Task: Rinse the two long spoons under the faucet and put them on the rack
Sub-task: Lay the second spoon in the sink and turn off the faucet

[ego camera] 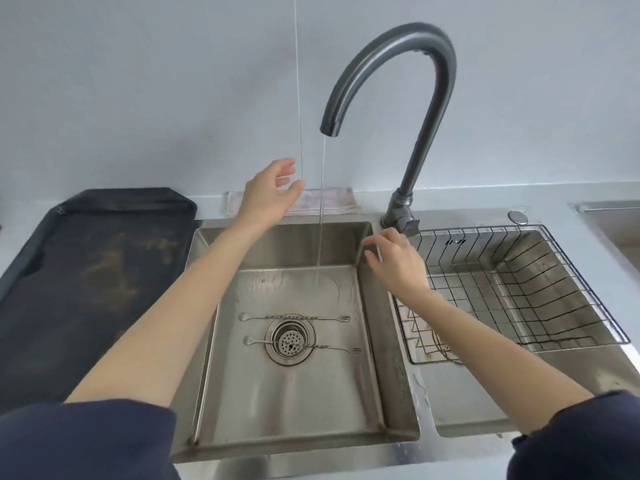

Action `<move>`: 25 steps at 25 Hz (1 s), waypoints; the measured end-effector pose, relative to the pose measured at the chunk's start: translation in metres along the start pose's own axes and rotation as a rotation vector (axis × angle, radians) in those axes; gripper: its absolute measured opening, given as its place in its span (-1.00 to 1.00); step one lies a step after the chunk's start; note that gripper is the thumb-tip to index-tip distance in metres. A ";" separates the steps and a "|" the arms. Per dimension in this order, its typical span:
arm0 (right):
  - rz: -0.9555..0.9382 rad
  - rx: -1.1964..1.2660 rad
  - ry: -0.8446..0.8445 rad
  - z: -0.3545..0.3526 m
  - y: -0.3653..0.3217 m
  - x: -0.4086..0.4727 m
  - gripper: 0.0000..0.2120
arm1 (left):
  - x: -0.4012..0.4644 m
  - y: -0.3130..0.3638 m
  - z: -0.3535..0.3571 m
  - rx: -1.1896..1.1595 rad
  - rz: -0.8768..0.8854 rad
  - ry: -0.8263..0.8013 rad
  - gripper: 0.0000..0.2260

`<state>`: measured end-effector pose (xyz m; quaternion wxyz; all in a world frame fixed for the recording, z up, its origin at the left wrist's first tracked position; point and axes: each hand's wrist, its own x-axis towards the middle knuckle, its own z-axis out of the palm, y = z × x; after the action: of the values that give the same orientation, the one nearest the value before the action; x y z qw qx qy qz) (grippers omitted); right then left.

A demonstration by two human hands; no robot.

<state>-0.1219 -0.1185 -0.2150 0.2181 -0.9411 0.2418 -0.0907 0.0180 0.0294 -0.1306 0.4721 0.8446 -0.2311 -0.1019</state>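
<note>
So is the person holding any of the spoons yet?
No. Both hands are empty: the left hand and right hand hover open above the sink, while the two long spoons lie on its bottom.

Both arms reach forward, bare from the rolled dark sleeves at the elbows. The left forearm runs from 7 o'clock up toward 12 o'clock, ending in the left hand (273,190), raised with palm turned toward 3 o'clock, fingers loosely spread and curled, grasping nothing. The right forearm comes in from 5 o'clock toward 11 o'clock. The right hand (398,259) sits lower, back of the hand up, fingers bent and pointing toward 9 o'clock, also empty.
</note>
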 end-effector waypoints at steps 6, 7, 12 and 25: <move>0.070 -0.069 0.148 -0.047 0.016 0.014 -0.75 | 0.005 0.066 0.002 0.041 0.268 0.029 -0.58; 0.093 -0.088 0.121 -0.051 0.018 0.017 -0.75 | 0.007 0.073 0.003 0.072 0.294 0.040 -0.62; 0.118 -0.129 0.061 -0.060 0.025 0.026 -0.77 | 0.014 0.078 0.007 0.118 0.297 0.119 -0.77; 0.120 -0.148 0.020 -0.078 0.020 0.053 -0.79 | 0.016 0.075 0.004 0.094 0.314 0.090 -0.75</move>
<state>-0.1053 -0.1891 -0.1512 0.1506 -0.9375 0.3061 -0.0686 0.0086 -0.0154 -0.0687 0.4520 0.8230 -0.3432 0.0219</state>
